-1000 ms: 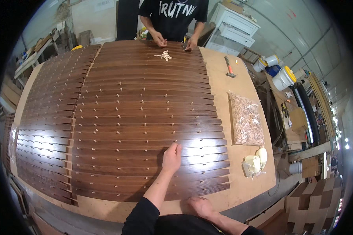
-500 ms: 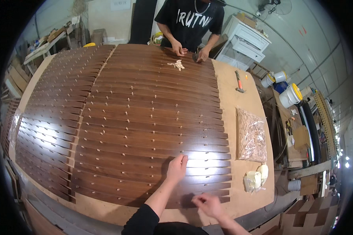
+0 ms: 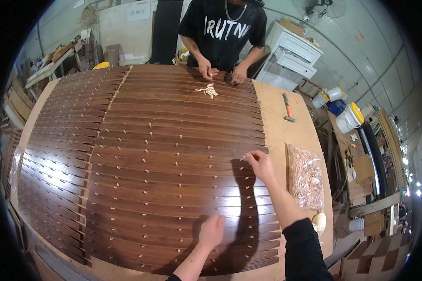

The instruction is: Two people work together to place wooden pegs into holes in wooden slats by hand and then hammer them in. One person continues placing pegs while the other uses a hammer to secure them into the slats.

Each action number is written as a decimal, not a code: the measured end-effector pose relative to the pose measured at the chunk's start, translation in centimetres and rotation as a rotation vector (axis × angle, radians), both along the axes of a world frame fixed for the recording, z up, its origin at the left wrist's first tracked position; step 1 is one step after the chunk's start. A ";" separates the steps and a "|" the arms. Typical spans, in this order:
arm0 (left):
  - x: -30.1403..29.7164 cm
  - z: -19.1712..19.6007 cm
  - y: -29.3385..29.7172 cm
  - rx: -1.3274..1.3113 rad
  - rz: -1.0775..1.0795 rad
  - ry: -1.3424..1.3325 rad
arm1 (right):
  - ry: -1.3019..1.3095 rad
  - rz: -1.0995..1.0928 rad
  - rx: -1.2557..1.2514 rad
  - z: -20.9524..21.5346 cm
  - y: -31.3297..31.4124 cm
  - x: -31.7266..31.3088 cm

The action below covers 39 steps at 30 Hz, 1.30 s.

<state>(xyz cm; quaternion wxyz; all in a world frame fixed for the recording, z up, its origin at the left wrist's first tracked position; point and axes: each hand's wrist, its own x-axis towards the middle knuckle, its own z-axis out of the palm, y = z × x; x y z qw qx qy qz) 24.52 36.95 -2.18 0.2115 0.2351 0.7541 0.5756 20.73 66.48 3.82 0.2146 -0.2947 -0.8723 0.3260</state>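
Long dark-brown wooden slats (image 3: pixel 131 164) lie side by side across the table, dotted with rows of short pale wooden dowels (image 3: pixel 180 185) standing up from them. My right hand (image 3: pixel 261 165) reaches over the slats' right part, thumb and fingertips pinched together at a dowel (image 3: pixel 243 158). Closer to me, my left hand (image 3: pixel 212 232) hovers low over the slats with its fingers curled; whatever it holds is hidden. A clear bag full of wooden dowels (image 3: pixel 306 178) rests beside my right forearm.
Across the table, a co-worker in a black shirt (image 3: pixel 222 35) has both hands by a small pile of dowels (image 3: pixel 207 90). A hammer (image 3: pixel 289 110) lies on the bare right board (image 3: pixel 279 100). A cream-coloured bundle (image 3: pixel 319 223) is under the bag. Buckets (image 3: pixel 349 118) stand beyond.
My right hand has moved away from me, from the near edge to a dowel farther up the slats. My left hand stays low over the slats. The view has tilted upward.
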 end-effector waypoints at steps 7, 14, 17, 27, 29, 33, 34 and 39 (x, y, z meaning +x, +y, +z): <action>0.1 -0.3 -0.2 0.004 0.026 0.008 | -0.291 -0.068 0.117 -3.4 1.9 -5.1; -0.2 0.1 -0.2 -0.005 0.021 0.029 | -0.366 0.211 0.526 -3.7 2.9 -5.7; -0.1 0.2 -0.1 0.021 0.030 0.051 | -0.516 0.174 0.466 -2.9 2.5 -6.7; -1.7 -1.7 0.2 0.319 0.323 -0.503 | 0.076 0.073 0.213 -0.4 -5.4 -1.5; -3.8 -0.9 1.6 0.409 0.328 -0.709 | 0.110 0.293 0.029 0.1 -8.7 0.5; -10.4 3.2 5.5 0.791 0.481 -1.286 | 0.001 0.610 0.102 1.6 -13.3 0.5; -11.4 2.5 6.4 0.797 0.483 -1.289 | 0.021 0.568 0.147 2.0 -13.6 -0.1; -15.6 -0.8 10.5 0.860 0.338 -1.364 | -0.060 0.485 0.463 1.2 -11.3 -3.5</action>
